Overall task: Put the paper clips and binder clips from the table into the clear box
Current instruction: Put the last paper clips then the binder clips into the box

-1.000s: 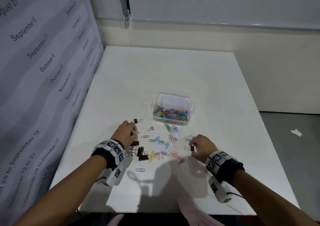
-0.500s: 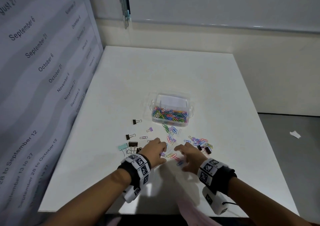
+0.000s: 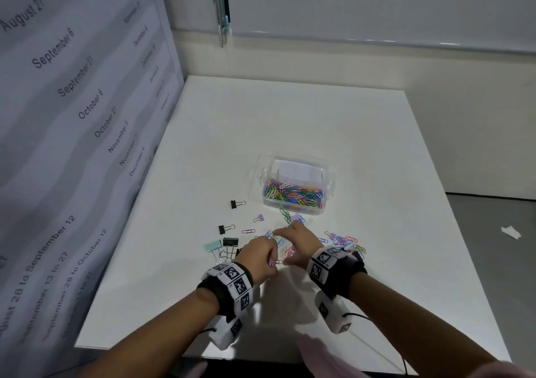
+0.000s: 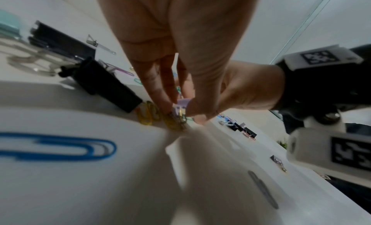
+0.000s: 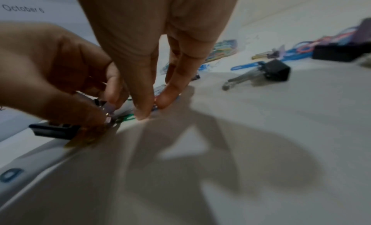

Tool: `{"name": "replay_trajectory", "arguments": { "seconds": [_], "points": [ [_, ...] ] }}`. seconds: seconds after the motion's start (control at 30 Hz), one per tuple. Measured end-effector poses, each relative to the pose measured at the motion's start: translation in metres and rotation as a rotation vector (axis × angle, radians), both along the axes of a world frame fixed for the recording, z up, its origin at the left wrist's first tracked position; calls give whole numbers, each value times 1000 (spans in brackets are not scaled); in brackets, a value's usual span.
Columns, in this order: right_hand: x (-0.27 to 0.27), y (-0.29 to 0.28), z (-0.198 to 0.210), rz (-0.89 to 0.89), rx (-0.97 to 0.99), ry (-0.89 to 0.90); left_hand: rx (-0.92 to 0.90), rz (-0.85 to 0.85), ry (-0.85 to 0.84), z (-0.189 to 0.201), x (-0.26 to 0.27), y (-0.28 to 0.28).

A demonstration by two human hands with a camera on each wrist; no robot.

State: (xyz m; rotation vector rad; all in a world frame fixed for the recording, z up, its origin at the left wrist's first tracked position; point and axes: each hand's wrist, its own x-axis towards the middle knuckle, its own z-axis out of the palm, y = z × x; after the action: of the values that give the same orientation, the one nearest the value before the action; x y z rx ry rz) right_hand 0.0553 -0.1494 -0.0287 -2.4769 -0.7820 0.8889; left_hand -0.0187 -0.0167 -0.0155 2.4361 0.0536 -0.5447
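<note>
I take this for an office or a meeting room set up for recording. I work at a plain white table [image 3: 290, 122] pushed into a corner. To the left stands a banner [image 3: 72, 116] printed with dates, from August 21 through September, October and November to December, like a schedule poster. Along the far wall I see a lowered roller blind [image 3: 377, 6] with its bead cord [image 3: 222, 29] hanging at the left end, above a cream wall. To the right, grey floor [image 3: 499, 261] with a scrap of paper [image 3: 511, 231] on it. The stationery fits: coloured paper clips [image 3: 345, 241] and black binder clips [image 3: 230, 242] scattered on the table, near a clear box [image 3: 293, 206].
</note>
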Motion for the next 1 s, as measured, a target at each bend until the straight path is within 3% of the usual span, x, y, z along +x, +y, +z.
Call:
{"name": "replay_trajectory", "arguments": {
  "seconds": [0.3, 0.47, 0.6, 1.0],
  "points": [
    [12, 17, 10, 147, -46, 11, 18, -227, 21, -3, -21, -12],
    [5, 9, 17, 127, -41, 2, 10, -142, -82, -9, -28, -5],
    [6, 0, 20, 80, -64, -20, 65, -36, -53, -4, -22, 17],
    [68, -14, 70, -300, 91, -120, 258, -184, 46, -2, -18, 41]
  ]
}}
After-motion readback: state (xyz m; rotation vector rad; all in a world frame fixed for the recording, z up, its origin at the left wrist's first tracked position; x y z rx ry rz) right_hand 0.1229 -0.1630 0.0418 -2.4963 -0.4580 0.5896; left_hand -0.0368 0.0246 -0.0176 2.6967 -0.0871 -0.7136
